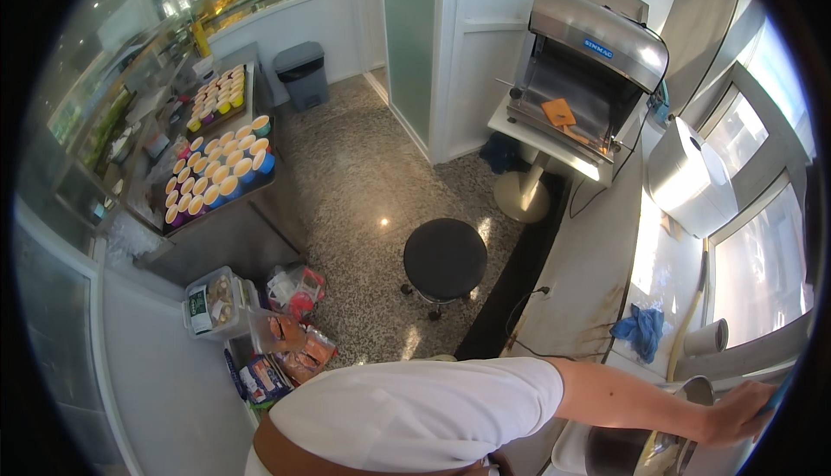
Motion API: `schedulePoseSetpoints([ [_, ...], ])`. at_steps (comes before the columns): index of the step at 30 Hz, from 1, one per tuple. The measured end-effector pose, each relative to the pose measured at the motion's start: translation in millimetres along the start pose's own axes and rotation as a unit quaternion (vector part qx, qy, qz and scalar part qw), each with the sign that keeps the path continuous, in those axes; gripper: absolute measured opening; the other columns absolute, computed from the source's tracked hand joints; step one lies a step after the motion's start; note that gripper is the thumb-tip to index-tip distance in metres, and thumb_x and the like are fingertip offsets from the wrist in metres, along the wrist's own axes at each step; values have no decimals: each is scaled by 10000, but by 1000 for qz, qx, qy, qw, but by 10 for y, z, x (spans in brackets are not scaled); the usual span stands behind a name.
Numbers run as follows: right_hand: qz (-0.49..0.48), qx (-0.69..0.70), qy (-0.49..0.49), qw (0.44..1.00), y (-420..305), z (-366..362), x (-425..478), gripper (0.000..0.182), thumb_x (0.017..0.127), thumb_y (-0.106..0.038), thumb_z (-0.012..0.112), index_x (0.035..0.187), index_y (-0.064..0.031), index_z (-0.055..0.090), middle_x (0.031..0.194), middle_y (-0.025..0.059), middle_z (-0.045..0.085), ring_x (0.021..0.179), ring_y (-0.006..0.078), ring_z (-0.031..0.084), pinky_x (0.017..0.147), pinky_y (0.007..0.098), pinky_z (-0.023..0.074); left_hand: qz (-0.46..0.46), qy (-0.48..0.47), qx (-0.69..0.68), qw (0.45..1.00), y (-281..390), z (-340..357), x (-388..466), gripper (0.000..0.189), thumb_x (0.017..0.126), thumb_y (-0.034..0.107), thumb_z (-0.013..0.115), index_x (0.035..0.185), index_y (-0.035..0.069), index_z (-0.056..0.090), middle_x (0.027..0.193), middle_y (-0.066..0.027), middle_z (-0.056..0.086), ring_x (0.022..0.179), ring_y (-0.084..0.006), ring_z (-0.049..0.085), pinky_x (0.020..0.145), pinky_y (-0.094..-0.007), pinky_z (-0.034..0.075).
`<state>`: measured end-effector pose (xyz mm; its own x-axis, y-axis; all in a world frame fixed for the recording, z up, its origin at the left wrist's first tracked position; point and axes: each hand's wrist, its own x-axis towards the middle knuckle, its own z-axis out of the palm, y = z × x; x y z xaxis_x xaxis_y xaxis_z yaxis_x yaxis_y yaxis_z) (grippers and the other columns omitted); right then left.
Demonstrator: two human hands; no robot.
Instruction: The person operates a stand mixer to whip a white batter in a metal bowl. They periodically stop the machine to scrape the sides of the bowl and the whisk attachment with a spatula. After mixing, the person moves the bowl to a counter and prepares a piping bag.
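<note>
My left hand (740,414) reaches far to the right, at the end of a bare forearm and a white sleeve. Its fingers curl around a blue thing (774,401) that the picture's rim cuts off, so its kind is unclear. Just below the forearm stands a shiny metal bowl or pot (620,451), partly hidden by my arm. A crumpled blue cloth (639,332) lies on the white ledge above the forearm. My right hand is out of view.
A black wheeled stool (445,259) stands on the speckled floor, beyond it a Sinmag bread slicer (591,54). Trays of filled coloured cups (217,168) cover the left counter. Plastic tubs (217,304) and packaged food (266,378) sit below. A grey bin (302,80) stands behind.
</note>
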<state>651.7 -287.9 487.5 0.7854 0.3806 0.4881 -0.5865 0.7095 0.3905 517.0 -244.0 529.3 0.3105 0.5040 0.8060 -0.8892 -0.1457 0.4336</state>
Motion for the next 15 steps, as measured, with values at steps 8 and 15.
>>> schedulePoseSetpoints([
  [8, 358, 787, 67, 498, -227, -5, -237, 194, 981, -231, 486, 1087, -125, 610, 1111, 52, 621, 1079, 217, 587, 868, 283, 487, 2, 17, 28, 999, 46, 24, -22, 108, 878, 78, 513, 790, 23, 484, 613, -119, 579, 566, -312, 597, 602, -424, 462],
  [15, -84, 966, -49, -240, -2147, 30, -1788, 382, 931, -251, 590, 1220, -3, 583, 1134, 118, 648, 977, 225, 641, 797, 341, 537, 11, -15, 72, 997, 232, -169, 67, 182, 942, 189, 535, 862, 26, 532, 649, -89, 636, 552, -261, 604, 547, -375, 458],
])
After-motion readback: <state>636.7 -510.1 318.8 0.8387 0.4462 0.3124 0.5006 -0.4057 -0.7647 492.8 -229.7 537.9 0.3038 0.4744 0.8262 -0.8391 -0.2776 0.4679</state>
